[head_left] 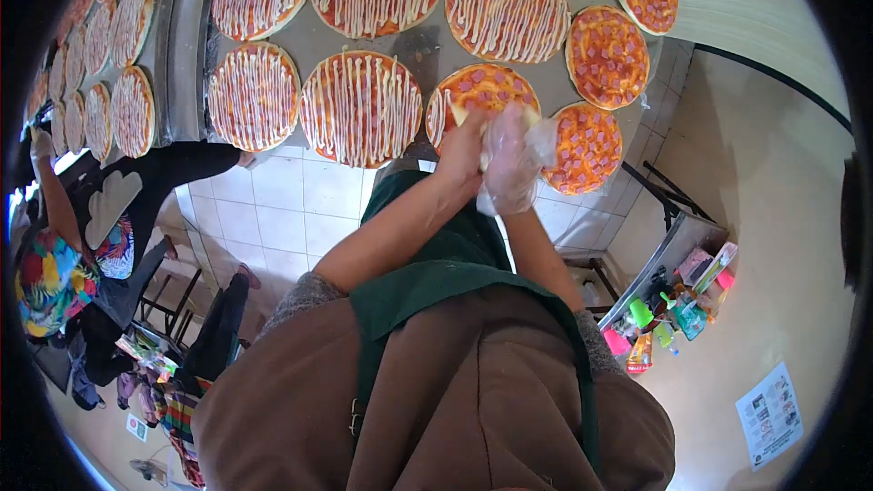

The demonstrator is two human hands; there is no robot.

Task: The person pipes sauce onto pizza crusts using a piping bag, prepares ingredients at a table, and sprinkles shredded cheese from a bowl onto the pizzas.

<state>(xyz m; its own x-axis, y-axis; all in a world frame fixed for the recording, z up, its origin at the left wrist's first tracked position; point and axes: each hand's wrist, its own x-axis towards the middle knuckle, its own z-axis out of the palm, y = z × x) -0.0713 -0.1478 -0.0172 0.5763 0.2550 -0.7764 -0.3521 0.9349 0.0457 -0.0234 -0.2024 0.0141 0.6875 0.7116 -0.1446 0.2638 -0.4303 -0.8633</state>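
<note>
My right hand [509, 159], in a clear plastic glove, and my bare left hand [464, 150] are close together over a round pizza [491, 82]. Both are closed around what looks like a piping bag [458, 115] of pale sauce, mostly hidden by my fingers. The pizza below has diced pink topping and orange sauce, with pale lines only along its left side. A neighbouring pizza [361, 109] to the left is striped all over with pale sauce. On the right, a pizza [582, 147] shows diced topping without stripes.
More pizzas cover the metal table [432, 50]. A second table of striped pizzas [134, 111] stands at the left, where another person in a colourful top [56, 282] reaches toward it. A side table [668, 264] at the right bears bright-coloured items.
</note>
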